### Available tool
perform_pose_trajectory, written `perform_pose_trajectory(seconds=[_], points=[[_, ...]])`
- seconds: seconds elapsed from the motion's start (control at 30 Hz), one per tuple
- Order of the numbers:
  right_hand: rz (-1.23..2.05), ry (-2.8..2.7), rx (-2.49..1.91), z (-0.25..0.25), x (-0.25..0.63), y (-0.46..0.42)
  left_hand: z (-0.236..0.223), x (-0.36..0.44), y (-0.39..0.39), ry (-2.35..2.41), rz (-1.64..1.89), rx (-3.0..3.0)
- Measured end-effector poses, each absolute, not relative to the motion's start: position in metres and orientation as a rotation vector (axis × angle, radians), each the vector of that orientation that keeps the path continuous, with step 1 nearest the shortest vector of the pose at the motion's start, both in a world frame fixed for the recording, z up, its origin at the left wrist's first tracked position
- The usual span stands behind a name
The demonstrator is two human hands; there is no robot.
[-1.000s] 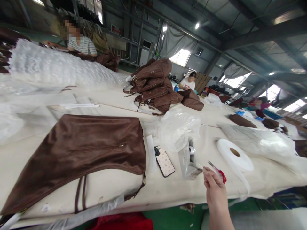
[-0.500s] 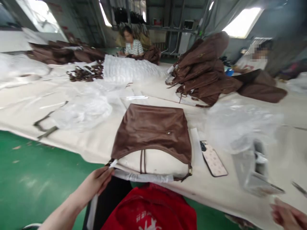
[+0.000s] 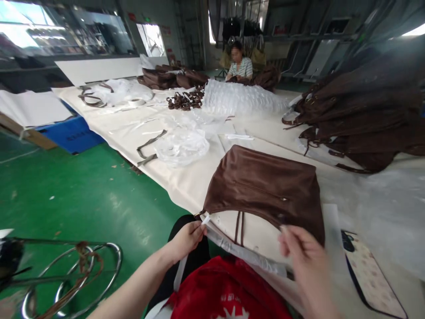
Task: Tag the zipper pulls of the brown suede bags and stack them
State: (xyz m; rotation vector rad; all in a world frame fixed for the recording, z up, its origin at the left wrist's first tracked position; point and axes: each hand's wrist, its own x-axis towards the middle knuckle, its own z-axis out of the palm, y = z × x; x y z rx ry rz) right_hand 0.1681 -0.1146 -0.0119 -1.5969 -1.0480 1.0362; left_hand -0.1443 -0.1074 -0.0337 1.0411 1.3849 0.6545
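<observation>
A brown leather bag (image 3: 265, 188) lies flat on the cream table (image 3: 186, 186), zip side up, its strap wrapped in clear film (image 3: 245, 254) along the near edge. My left hand (image 3: 187, 239) pinches a white strip at the bag's left corner ring. My right hand (image 3: 303, 259) is raised over the bag's lower right part, fingers curled close to the wrapped strap; what it holds is blurred.
A phone in a patterned case (image 3: 372, 277) lies right of the bag. A pile of brown bags (image 3: 365, 119) sits at the right, bubble wrap (image 3: 239, 99) and clear plastic (image 3: 181, 146) farther back. A seated person (image 3: 241, 66) works at the far end. A metal stool frame (image 3: 73, 270) stands on the green floor.
The view has swung left. My right hand left the scissors and tape dispenser and came over to the bag's right side. My left hand keeps its pinch at the bag's left corner.
</observation>
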Motion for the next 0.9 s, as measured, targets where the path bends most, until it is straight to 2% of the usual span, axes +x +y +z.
perform_pose_trajectory(seconds=[0.13, 0.23, 0.43, 0.73, 0.9], points=[[1.682, -1.196, -1.178, -0.007, 0.049, -0.076, -0.037, -0.144, -0.109, 1.42, 0.668, 1.184], [1.898, -1.274, -1.156, -0.026, 0.012, -0.068, -0.033, -0.146, -0.108, 1.38, 0.679, 1.3], [1.922, -1.362, -1.254, -0.056, 0.006, -0.064, -0.028, -0.15, -0.105, 1.357, 0.662, 1.394], [1.676, -1.617, -1.386, -0.051, 0.002, -0.069, -0.029, -0.151, -0.109, 1.245, 0.728, 1.135], [1.897, -1.468, -1.33, -0.051, 0.01, -0.073, -0.035, -0.151, -0.108, 1.272, 0.722, 0.96]])
